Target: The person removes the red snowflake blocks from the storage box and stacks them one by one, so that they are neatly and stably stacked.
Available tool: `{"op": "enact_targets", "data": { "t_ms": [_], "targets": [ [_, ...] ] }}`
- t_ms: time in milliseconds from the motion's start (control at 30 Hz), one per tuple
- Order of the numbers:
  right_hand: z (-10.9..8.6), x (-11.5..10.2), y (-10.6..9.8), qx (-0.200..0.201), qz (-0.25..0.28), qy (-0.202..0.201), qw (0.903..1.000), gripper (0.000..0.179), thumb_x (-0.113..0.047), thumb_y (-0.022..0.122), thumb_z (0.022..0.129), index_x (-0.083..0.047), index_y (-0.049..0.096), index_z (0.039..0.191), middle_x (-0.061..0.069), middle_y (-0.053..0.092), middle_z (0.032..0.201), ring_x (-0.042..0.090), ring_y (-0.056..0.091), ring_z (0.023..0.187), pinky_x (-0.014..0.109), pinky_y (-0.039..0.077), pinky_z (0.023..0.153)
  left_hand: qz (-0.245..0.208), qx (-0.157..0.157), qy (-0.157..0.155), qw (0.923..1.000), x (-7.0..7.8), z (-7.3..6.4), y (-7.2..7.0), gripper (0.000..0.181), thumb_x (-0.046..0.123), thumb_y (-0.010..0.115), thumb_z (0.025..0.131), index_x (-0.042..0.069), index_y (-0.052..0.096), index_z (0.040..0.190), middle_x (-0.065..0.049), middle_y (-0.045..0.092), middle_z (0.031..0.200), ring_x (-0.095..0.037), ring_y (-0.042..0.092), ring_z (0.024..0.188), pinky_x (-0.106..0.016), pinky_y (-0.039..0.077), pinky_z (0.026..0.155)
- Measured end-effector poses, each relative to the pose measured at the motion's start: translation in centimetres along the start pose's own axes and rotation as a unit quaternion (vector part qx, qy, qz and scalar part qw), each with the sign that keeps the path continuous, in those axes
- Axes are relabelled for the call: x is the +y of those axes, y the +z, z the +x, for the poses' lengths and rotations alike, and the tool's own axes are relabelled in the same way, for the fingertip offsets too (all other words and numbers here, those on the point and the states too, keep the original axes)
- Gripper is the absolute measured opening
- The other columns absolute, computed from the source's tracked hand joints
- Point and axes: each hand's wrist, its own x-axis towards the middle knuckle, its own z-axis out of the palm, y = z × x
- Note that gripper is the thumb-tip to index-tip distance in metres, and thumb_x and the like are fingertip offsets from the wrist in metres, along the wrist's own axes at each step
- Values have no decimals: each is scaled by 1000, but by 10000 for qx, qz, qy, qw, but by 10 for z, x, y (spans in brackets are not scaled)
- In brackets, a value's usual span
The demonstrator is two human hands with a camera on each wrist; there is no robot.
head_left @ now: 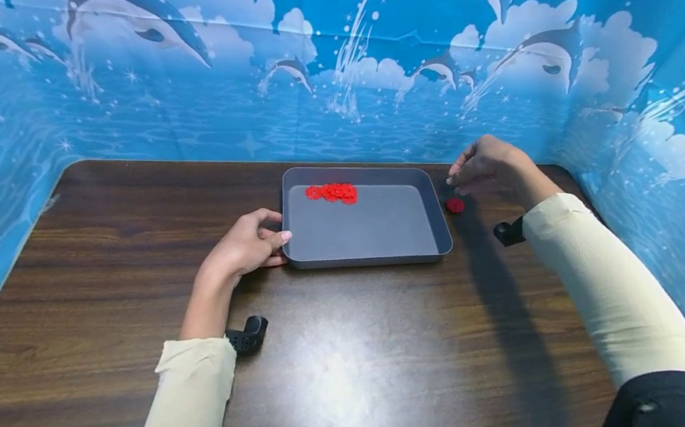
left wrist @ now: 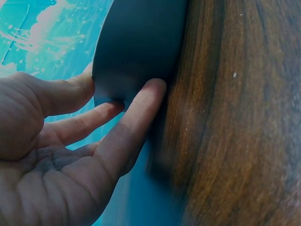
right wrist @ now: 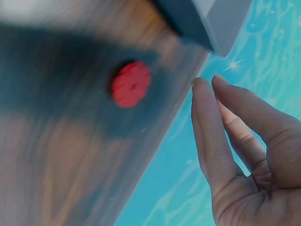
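Note:
A grey rectangular baking tray [head_left: 373, 235] lies on the table, with a cluster of red notched plastic discs [head_left: 334, 192] at its back left. My left hand [head_left: 248, 243] holds the tray's left side; in the left wrist view its thumb [left wrist: 70, 94] is at the rim and its fingers lie against the outer wall. Right of the tray, a lone red notched disc [head_left: 454, 205] rests on the wood. My right hand [head_left: 485, 163] hovers just behind that disc. The right wrist view shows its thumb and fingertips close together with nothing between them.
The dark wooden table [head_left: 226, 414] reaches a blue dolphin-print curtain [head_left: 269, 97] along its back and sides. Close behind the tray is the table's back edge. A black band [head_left: 249, 335] is worn on the left wrist, and another band [head_left: 509, 232] on the right.

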Motion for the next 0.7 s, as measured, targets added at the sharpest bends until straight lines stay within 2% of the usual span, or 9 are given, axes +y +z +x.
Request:
{"op": "enact_targets", "data": {
  "t_ms": [133, 300, 433, 533, 633, 700],
  "targets": [
    [0, -21, 9, -6, -98, -189, 9998, 23, -9, 74, 103, 4, 71, 122, 2, 82, 89, 16, 80, 81, 39, 69, 87, -16, -3, 1, 10000, 1, 3, 0, 59, 20, 54, 115, 3, 31, 167, -26, 59, 136, -23, 71, 100, -30, 67, 91],
    [5, -45, 31, -148, -11, -427, 9990, 26, -6, 71, 104, 7, 71, 126, 7, 83, 96, 16, 81, 82, 44, 67, 98, -94, -44, 19, 9999, 0, 4, -1, 58, 19, 55, 114, 3, 33, 166, -27, 60, 136, -21, 72, 96, -27, 67, 87],
    [15, -67, 57, -312, 301, -420, 9982, 31, -3, 72, 103, 7, 71, 132, 13, 83, 100, 18, 81, 83, 49, 62, 106, -94, -63, -16, 9999, -3, 1, -4, 59, 18, 55, 114, 4, 32, 167, -28, 60, 137, -21, 72, 98, -27, 67, 88],
    [23, -79, 75, -469, 570, -487, 9961, 32, -2, 71, 104, 7, 70, 134, 21, 81, 112, 21, 81, 87, 52, 57, 112, -101, -51, 1, 9999, -4, 0, -6, 59, 19, 55, 114, 4, 31, 167, -28, 60, 137, -21, 72, 98, -27, 67, 87],
    [28, -86, 90, -713, 631, -555, 9939, 33, -2, 67, 106, 7, 69, 137, 25, 77, 126, 22, 81, 91, 52, 57, 112, -144, -74, 12, 9999, -4, 2, -5, 59, 19, 55, 114, 4, 32, 166, -27, 59, 136, -21, 72, 98, -27, 67, 88],
    [31, -88, 98, -887, 604, -573, 9926, 33, -3, 65, 107, 6, 68, 139, 26, 75, 129, 23, 81, 92, 51, 59, 110, -179, -103, 31, 9998, -4, 4, -3, 58, 18, 55, 114, 4, 33, 166, -27, 60, 136, -22, 72, 100, -28, 67, 90]
  ]
}}
